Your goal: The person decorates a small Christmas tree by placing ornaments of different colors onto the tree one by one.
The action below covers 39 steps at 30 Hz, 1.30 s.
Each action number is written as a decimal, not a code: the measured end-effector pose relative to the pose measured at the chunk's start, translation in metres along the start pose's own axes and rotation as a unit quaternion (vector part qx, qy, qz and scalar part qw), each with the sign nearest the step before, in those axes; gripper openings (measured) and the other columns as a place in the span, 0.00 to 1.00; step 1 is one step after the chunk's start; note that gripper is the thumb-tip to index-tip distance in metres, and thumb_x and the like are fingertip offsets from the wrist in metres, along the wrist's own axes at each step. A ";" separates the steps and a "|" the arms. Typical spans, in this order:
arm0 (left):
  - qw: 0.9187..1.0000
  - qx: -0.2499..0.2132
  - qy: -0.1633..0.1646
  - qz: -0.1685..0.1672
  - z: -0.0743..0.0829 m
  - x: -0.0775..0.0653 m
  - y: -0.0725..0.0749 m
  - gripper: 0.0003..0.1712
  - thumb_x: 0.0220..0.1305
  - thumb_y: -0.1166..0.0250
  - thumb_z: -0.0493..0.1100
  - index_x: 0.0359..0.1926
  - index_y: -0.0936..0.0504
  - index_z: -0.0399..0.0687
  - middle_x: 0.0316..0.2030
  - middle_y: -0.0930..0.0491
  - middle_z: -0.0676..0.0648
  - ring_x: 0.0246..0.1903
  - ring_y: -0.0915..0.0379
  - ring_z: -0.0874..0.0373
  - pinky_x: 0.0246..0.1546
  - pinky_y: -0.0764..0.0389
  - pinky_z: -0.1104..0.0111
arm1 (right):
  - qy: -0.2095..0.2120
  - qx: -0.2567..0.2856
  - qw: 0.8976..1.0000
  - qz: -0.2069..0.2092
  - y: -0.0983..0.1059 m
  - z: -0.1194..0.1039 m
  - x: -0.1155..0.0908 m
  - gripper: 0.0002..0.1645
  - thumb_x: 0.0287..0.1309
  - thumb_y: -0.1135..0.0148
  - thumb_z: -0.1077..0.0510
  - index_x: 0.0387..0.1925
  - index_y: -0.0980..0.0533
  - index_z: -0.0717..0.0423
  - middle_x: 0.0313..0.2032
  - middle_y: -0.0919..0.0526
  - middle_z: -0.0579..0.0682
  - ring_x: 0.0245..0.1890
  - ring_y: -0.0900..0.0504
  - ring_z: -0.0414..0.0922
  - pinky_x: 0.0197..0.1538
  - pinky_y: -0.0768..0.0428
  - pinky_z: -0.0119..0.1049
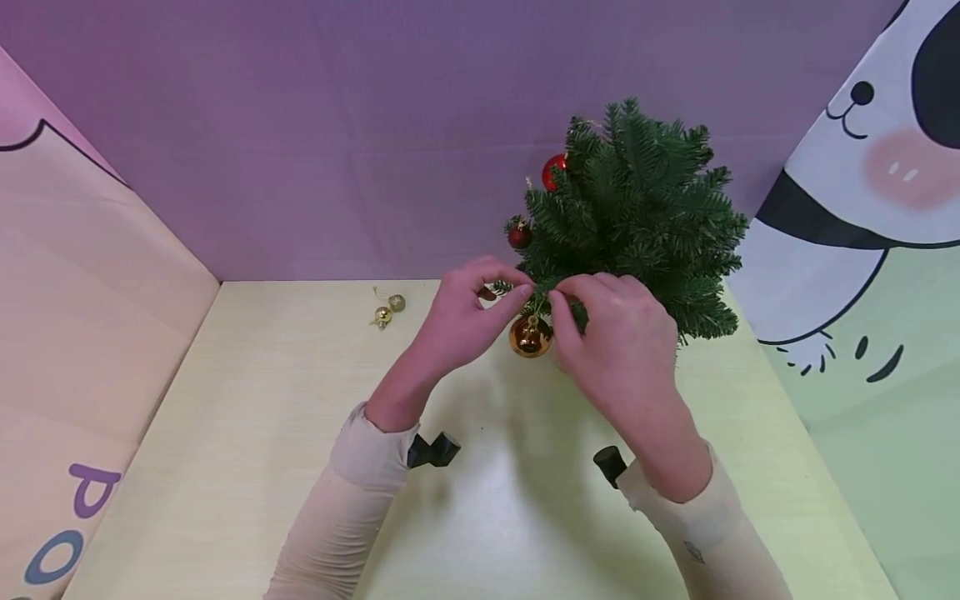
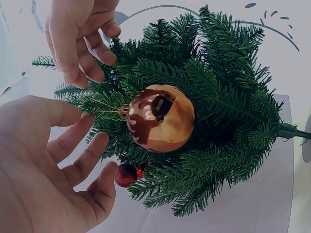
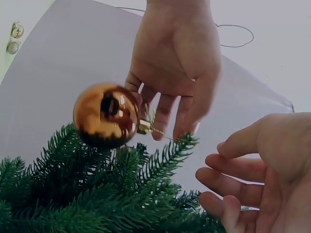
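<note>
A shiny gold Christmas bauble (image 1: pixel 530 337) hangs at the front left of a small green artificial Christmas tree (image 1: pixel 637 217). Its thin gold cord (image 2: pixel 109 108) loops by a branch tip (image 3: pixel 187 141). My left hand (image 1: pixel 476 312) has thumb and index finger together at this cord and appears to pinch it; the contact is partly hidden. Just across the branch tip, my right hand (image 1: pixel 622 333) holds its thumb and forefinger close together, with nothing visible between them in the right wrist view. Its other fingers (image 3: pixel 228 187) are loosely bent.
Two small gold baubles (image 1: pixel 390 310) lie on the pale table (image 1: pixel 262 433) toward the back left. A bright red bauble (image 1: pixel 553 172) and a dark red one (image 1: pixel 519 236) hang on the tree's left side. Behind the table hangs a purple backdrop (image 1: pixel 337 150).
</note>
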State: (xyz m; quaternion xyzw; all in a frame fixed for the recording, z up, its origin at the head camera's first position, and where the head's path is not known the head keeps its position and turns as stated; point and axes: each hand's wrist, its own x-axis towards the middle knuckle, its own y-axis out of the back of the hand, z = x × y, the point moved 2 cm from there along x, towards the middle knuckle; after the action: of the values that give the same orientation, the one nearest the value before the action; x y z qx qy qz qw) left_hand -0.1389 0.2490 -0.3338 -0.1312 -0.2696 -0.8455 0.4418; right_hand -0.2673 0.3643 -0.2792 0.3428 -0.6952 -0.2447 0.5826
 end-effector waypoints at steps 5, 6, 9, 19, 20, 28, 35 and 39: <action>1.000 0.000 0.001 -0.002 0.000 -0.001 -0.001 0.08 0.68 0.38 0.41 0.41 0.14 0.46 0.38 0.19 0.55 0.43 0.27 0.61 0.43 0.25 0.56 | 0.015 0.031 0.998 0.043 0.008 0.004 -0.003 0.09 0.58 0.35 0.55 0.33 0.15 0.57 0.31 0.14 0.52 0.30 0.22 0.51 0.22 0.26 0.44; 1.000 0.001 0.001 -0.002 -0.001 -0.002 -0.001 0.08 0.68 0.38 0.41 0.41 0.14 0.46 0.38 0.19 0.55 0.43 0.27 0.61 0.43 0.25 0.56 | 0.015 0.035 0.998 0.053 0.010 0.005 -0.003 0.09 0.58 0.35 0.55 0.33 0.15 0.57 0.31 0.14 0.52 0.30 0.22 0.52 0.23 0.26 0.44; 1.000 0.004 -0.003 -0.003 -0.001 -0.003 -0.001 0.07 0.68 0.38 0.41 0.40 0.14 0.45 0.38 0.19 0.54 0.43 0.27 0.61 0.43 0.25 0.56 | 0.012 0.041 0.996 0.074 0.018 0.010 -0.005 0.09 0.58 0.35 0.56 0.33 0.15 0.57 0.30 0.14 0.52 0.30 0.21 0.51 0.25 0.26 0.46; 1.000 0.003 0.008 -0.007 -0.005 -0.010 0.004 0.07 0.67 0.38 0.41 0.41 0.15 0.45 0.40 0.19 0.55 0.46 0.27 0.59 0.44 0.27 0.60 | 0.007 0.049 0.991 0.125 0.048 0.041 -0.007 0.11 0.60 0.38 0.57 0.30 0.15 0.60 0.27 0.16 0.55 0.23 0.26 0.50 0.29 0.32 0.44; 1.000 0.002 0.010 -0.008 -0.006 -0.010 0.004 0.07 0.67 0.38 0.40 0.41 0.15 0.45 0.40 0.19 0.55 0.46 0.27 0.59 0.44 0.27 0.60 | 0.007 0.050 0.990 0.128 0.050 0.044 -0.008 0.11 0.60 0.38 0.57 0.30 0.15 0.61 0.27 0.16 0.55 0.22 0.27 0.49 0.29 0.33 0.43; 0.999 0.004 0.021 -0.024 -0.008 -0.016 0.004 0.08 0.68 0.38 0.41 0.42 0.15 0.43 0.41 0.20 0.54 0.46 0.28 0.60 0.44 0.27 0.59 | 0.010 0.053 0.990 0.132 0.061 0.063 -0.007 0.11 0.60 0.39 0.57 0.31 0.15 0.60 0.28 0.16 0.54 0.22 0.26 0.44 0.29 0.36 0.31; 0.999 0.012 0.030 -0.024 -0.013 -0.020 0.007 0.06 0.68 0.38 0.41 0.42 0.15 0.49 0.41 0.19 0.55 0.44 0.27 0.61 0.44 0.26 0.57 | 0.000 0.069 0.987 0.142 0.068 0.081 -0.003 0.11 0.58 0.38 0.58 0.32 0.15 0.61 0.28 0.16 0.54 0.28 0.27 0.31 0.31 0.35 0.21; 0.999 0.014 0.031 -0.020 -0.017 -0.023 0.009 0.06 0.67 0.37 0.40 0.42 0.15 0.49 0.41 0.19 0.54 0.44 0.27 0.60 0.43 0.26 0.57 | -0.008 0.094 0.987 0.133 0.071 0.090 0.000 0.10 0.58 0.38 0.59 0.32 0.16 0.62 0.29 0.16 0.54 0.30 0.28 0.23 0.31 0.33 0.20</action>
State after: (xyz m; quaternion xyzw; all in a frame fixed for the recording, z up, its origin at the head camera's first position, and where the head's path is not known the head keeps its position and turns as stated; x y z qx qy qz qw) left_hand -0.1177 0.2506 -0.3548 -0.0928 -0.2700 -0.8542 0.4346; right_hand -0.3690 0.4049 -0.2448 0.2982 -0.7591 -0.1011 0.5698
